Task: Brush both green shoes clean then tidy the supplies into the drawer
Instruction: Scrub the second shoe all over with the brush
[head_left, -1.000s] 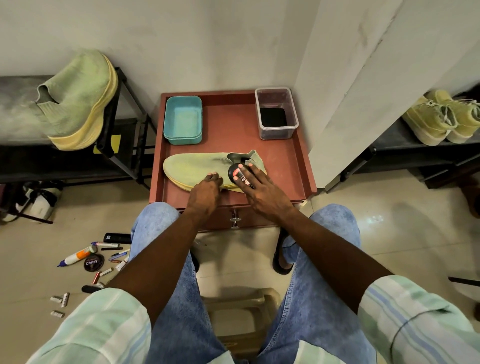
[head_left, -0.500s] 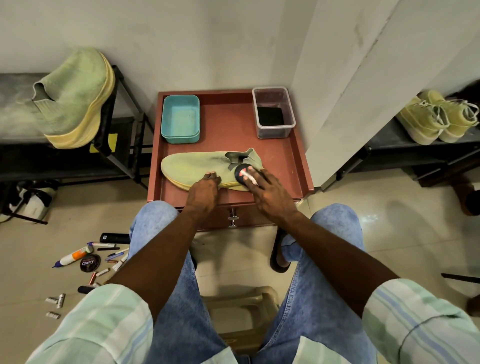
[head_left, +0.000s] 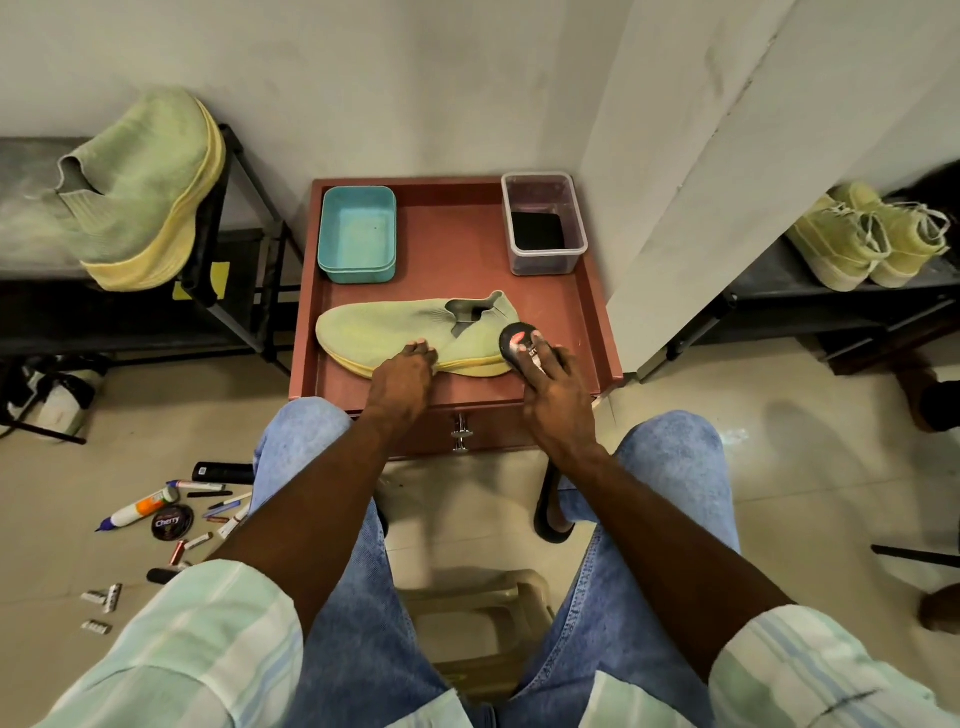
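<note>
Green knit, dusty and yellow-soled, a slip-on shoe (head_left: 140, 187) stands tilted on a dark metal rack (head_left: 228, 218), far left of and beyond both hands. On the tiled floor below, near the person's left knee, lies a scatter of pens, markers, small batteries and a round black tin (head_left: 172, 521) whose lid reads "Cherry" in white. The left hand (head_left: 402, 374), fingers bent, presses its tips onto the near side of a second green shoe (head_left: 410, 332), which lies on its side with its toe to the left on a reddish-brown worktop (head_left: 452, 244) with raised edges. Beyond the left hand sits a teal plastic tub (head_left: 357, 234). Below the worktop's front edge, between the two hands, a metal drawer knob (head_left: 460, 432) shows. The right hand (head_left: 558, 389) curls its grip around a dark oval brush (head_left: 519, 345), held against the heel of the shoe; a small label on the brush has white and red print too blurred to read. Beyond the right hand stands a clear plastic box (head_left: 544, 223) with something black inside. Far right, a pair of pale yellow-green laced shoes (head_left: 872, 234) rests on another dark shelf.
</note>
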